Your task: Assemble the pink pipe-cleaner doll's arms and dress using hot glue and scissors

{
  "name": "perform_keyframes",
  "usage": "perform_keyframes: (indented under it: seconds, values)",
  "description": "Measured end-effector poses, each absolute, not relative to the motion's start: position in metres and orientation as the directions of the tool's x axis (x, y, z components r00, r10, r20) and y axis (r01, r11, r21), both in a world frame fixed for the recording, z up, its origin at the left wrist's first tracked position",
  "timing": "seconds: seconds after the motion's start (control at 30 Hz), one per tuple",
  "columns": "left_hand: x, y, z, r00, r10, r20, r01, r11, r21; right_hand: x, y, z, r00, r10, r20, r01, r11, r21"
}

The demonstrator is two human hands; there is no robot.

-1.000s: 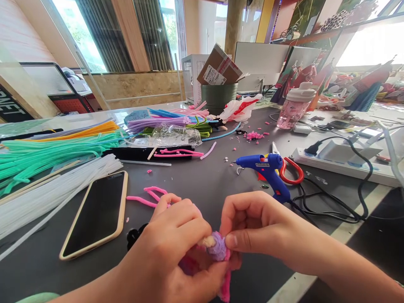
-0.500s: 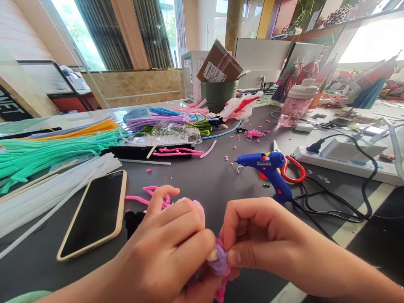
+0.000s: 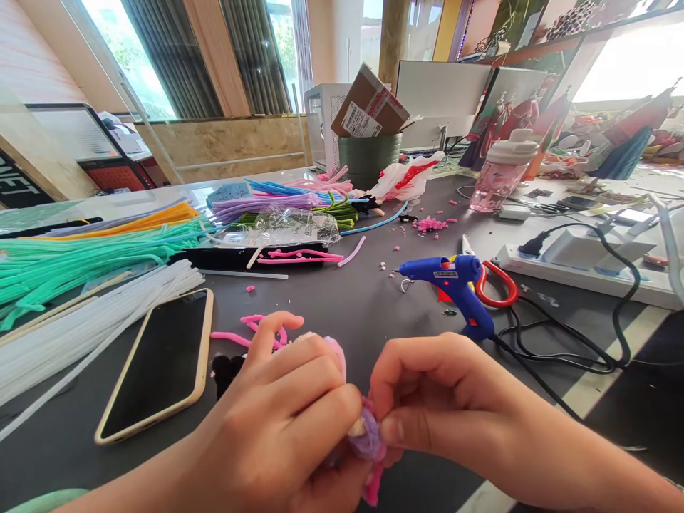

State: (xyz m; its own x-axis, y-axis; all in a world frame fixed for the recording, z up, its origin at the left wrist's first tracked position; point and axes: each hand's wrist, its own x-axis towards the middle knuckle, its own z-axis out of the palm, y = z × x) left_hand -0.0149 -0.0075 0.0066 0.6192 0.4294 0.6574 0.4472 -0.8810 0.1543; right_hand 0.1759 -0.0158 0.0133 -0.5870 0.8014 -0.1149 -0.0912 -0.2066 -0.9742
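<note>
1. Head view: the purple-pink fuzzy piece [image 3: 368, 440] is between my hands, low centre, over the desk [image 3: 331, 306].
2. My left hand [image 3: 283, 420] is clamped on its left side, fingers over it, thumb side below; most of the piece is hidden there.
3. My right hand [image 3: 454, 413] has thumb and index pinched together at its right edge; can't tell if they grip fuzz or just press.
4. Neither hand is nearer: both touch it. Pink tail [image 3: 372, 491] points down toward me; full long axis unclear, covered.
5. Phone [image 3: 154, 363] left of my left hand; pink stems [image 3: 229, 336] just beyond that hand.
6. Glue gun [image 3: 438, 268] beyond my right hand, nozzle pointing left, scissors [image 3: 467, 245] beside it.
</note>
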Motion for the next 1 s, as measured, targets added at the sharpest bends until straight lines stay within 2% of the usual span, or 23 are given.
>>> perform_keyframes:
  seconds: [0.13, 0.27, 0.4, 0.5, 0.57, 0.6, 0.63, 0.7, 0.77, 0.87, 1.0]
  values:
    - [-0.015, -0.005, 0.009, 0.630, 0.475, 0.614, 0.431, -0.872, 0.232, 0.179, -0.016, 0.015, -0.552, 0.833, -0.024, 0.014, -0.020, -1.000]
    - [-0.018, -0.003, 0.008, 0.657, 0.477, 0.584, 0.450, -0.869, 0.204, 0.184, -0.016, 0.021, -0.533, 0.843, 0.075, 0.207, 0.215, -0.954]
    - [-0.020, 0.000, 0.007, 0.658, 0.448, 0.605, 0.466, -0.874, 0.139, 0.199, -0.013, 0.029, -0.304, 0.934, 0.188, 0.437, 0.312, -0.844]
    - [-0.020, 0.002, 0.009, 0.647, 0.436, 0.626, 0.459, -0.878, 0.138, 0.215, -0.007, 0.038, 0.012, 0.917, 0.399, 0.704, 0.275, -0.654]
    - [-0.020, 0.004, 0.009, 0.646, 0.439, 0.625, 0.453, -0.879, 0.149, 0.227, -0.003, 0.045, 0.172, 0.838, 0.518, 0.876, 0.110, -0.469]
    - [-0.020, 0.004, 0.010, 0.647, 0.440, 0.622, 0.452, -0.879, 0.152, 0.233, -0.002, 0.047, 0.217, 0.820, 0.530, 0.926, -0.001, -0.377]
    - [-0.020, 0.005, 0.010, 0.647, 0.442, 0.622, 0.453, -0.878, 0.153, 0.238, 0.000, 0.048, 0.246, 0.823, 0.512, 0.950, -0.101, -0.294]
    - [-0.021, 0.006, 0.009, 0.643, 0.442, 0.626, 0.458, -0.876, 0.149, 0.248, 0.004, 0.045, 0.273, 0.881, 0.386, 0.960, -0.224, -0.167]
    - [-0.022, 0.007, 0.009, 0.641, 0.442, 0.628, 0.462, -0.875, 0.145, 0.255, 0.009, 0.038, 0.231, 0.944, 0.235, 0.972, -0.212, -0.105]
    - [-0.024, 0.007, 0.008, 0.644, 0.442, 0.625, 0.472, -0.872, 0.131, 0.261, 0.018, 0.025, 0.117, 0.987, 0.110, 0.987, -0.104, -0.123]
    - [-0.026, 0.007, 0.008, 0.648, 0.435, 0.625, 0.493, -0.865, 0.091, 0.262, 0.030, 0.015, 0.035, 0.996, 0.086, 0.965, -0.012, -0.263]
